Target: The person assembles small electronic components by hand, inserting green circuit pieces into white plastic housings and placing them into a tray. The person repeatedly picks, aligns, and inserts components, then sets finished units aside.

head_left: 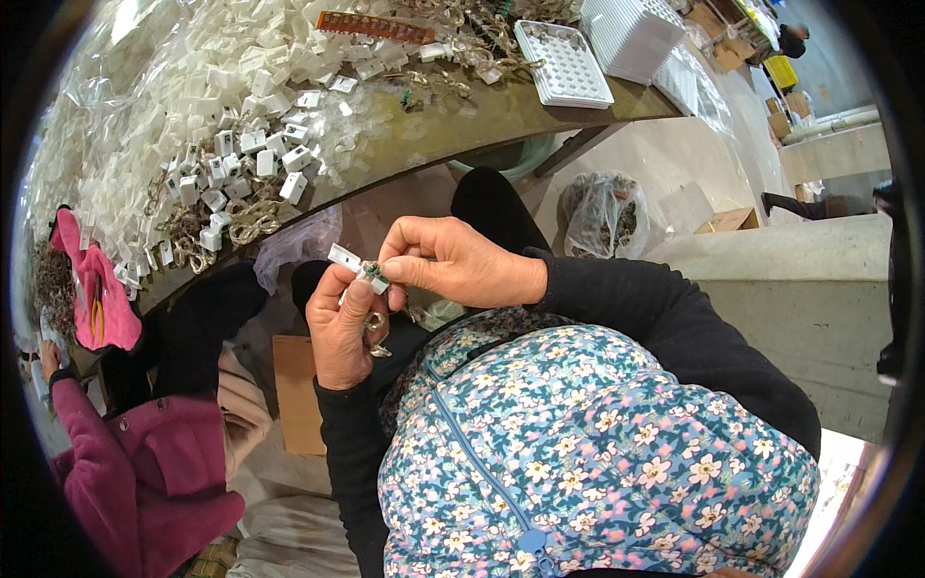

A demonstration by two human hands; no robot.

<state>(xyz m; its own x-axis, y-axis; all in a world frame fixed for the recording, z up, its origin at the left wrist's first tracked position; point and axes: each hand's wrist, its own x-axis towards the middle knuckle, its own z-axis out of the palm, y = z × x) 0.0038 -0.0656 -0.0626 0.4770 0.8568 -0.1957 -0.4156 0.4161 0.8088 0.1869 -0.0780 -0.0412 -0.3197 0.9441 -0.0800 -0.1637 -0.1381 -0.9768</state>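
Observation:
My left hand (342, 332) pinches a small white plastic housing (343, 256) in front of my body. From that hand a thin clear-coated wire (376, 323) hangs in a loop. With thumb and forefinger, my right hand (462, 262) grips a small green circuit board (377, 278) right beside the left fingertips. The fingers hide part of the board and where it meets the housing. On the table, near its edge, lies a pile of similar white housings (267, 162) with coiled wires (255, 222) among them.
A large heap of translucent plastic pieces (207, 72) covers the left of the table (424, 159). An orange-red board strip (376, 27) and a white tray (564, 65) lie farther back. A lined bin (605, 214) stands on the floor. A person in a magenta sleeve (106, 462) sits at left.

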